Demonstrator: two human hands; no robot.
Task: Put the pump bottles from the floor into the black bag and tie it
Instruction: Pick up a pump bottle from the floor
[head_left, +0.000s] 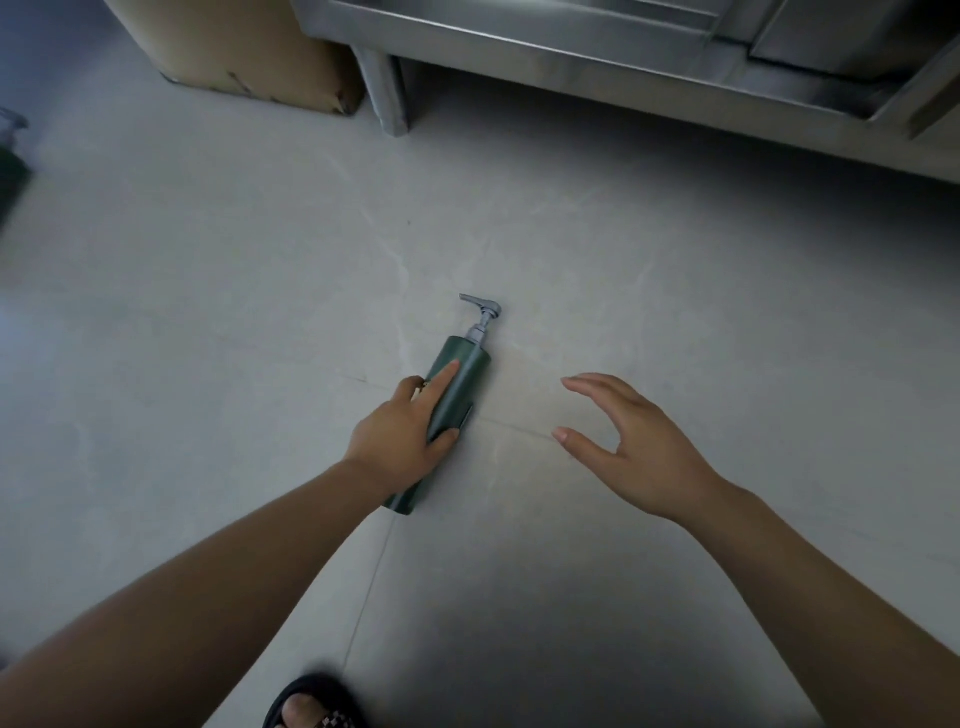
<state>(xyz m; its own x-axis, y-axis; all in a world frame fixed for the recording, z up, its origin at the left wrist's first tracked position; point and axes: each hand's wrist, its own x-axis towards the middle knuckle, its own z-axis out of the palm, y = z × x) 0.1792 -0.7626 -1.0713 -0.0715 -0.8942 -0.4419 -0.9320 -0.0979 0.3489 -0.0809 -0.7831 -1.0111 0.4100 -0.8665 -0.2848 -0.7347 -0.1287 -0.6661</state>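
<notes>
A dark green pump bottle (462, 384) with a grey pump head lies on the pale tiled floor, its pump pointing away from me. My left hand (405, 428) wraps the bottle's middle, thumb on the right side and forefinger stretched along the top. My right hand (623, 441) hovers to the right of the bottle, fingers spread, holding nothing. No black bag can be made out with certainty; a blurred dark shape (10, 171) sits at the far left edge.
A stainless steel cabinet (623, 47) on a metal leg (387, 88) runs along the back. A brown cardboard box (244, 47) stands to its left. My sandalled foot (311, 706) is at the bottom edge.
</notes>
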